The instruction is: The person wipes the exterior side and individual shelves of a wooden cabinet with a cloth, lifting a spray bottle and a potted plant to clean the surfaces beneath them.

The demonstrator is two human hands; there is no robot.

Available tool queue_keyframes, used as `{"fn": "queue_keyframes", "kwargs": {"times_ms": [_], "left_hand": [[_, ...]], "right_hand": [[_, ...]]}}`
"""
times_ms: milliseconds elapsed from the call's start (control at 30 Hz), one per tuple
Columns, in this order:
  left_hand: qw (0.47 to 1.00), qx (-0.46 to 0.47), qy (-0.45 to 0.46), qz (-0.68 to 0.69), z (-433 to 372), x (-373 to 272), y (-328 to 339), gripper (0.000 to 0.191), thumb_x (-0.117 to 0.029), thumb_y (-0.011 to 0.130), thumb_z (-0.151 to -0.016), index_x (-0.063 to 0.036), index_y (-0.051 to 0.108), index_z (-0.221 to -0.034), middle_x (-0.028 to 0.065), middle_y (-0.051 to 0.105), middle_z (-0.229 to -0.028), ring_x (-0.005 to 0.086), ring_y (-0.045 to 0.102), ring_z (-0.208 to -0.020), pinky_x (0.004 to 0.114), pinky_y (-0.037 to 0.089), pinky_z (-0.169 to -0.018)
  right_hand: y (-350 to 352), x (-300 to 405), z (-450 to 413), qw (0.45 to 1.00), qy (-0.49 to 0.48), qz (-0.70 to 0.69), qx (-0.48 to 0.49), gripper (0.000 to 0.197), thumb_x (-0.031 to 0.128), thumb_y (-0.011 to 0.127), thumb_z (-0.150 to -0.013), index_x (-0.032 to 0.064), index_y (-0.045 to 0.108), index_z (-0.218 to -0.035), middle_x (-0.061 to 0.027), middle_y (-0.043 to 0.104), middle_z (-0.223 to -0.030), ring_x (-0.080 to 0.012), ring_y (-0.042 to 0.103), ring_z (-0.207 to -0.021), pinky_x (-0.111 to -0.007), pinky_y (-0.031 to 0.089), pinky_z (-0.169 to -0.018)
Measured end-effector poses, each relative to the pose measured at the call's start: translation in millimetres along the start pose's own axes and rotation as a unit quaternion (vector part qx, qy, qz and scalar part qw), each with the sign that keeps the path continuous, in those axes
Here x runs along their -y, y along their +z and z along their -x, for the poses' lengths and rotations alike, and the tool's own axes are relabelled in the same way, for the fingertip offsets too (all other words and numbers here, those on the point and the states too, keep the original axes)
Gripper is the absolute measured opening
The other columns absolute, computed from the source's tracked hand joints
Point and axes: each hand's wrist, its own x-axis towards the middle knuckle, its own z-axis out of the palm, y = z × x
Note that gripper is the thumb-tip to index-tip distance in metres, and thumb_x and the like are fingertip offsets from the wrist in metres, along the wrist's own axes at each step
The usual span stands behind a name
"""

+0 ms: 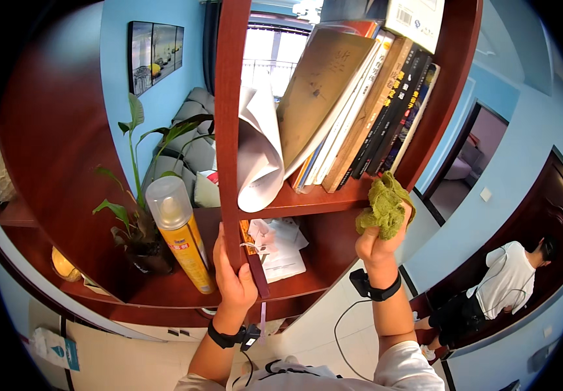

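Observation:
My right hand (378, 247) grips a crumpled olive-green cloth (387, 207) at the right end of the bookshelf board (327, 199). Lower and to the left, my left hand (235, 286) clasps the dark red wooden upright (232, 146), fingers on its left side and thumb on the right. Just left of that hand stands a yellow spray can (183, 249) under a clear cap. A row of books (359, 117) leans to the right on the upper shelf, beside a rolled white paper sheet (262, 171). Loose papers (281, 254) lie in the compartment below.
A potted plant (147, 254) stands behind the spray can. Farther left, a yellow round object (65, 264) sits in a lower compartment. A person in a white shirt (506, 276) stands by a dark door (552, 210) at right. A cable (337, 337) hangs near my right wrist.

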Motion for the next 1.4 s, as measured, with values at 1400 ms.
{"fn": "queue_keyframes", "kwargs": {"times_ms": [1400], "left_hand": [[1.000, 0.010, -0.007, 0.019, 2, -1, -2, 0.057, -0.016, 0.039, -0.102, 0.0092, 0.019, -0.149, 0.0230, 0.040, -0.144, 0.0293, 0.045, -0.129, 0.037, 0.033, -0.109]], "right_hand": [[-20, 47, -35, 0.987, -0.033, 0.057, 0.149, 0.036, 0.005, 0.067, -0.069, -0.0056, 0.061, -0.103, -0.0213, 0.061, -0.110, -0.0397, 0.057, -0.103, -0.049, 0.047, -0.087]]}}
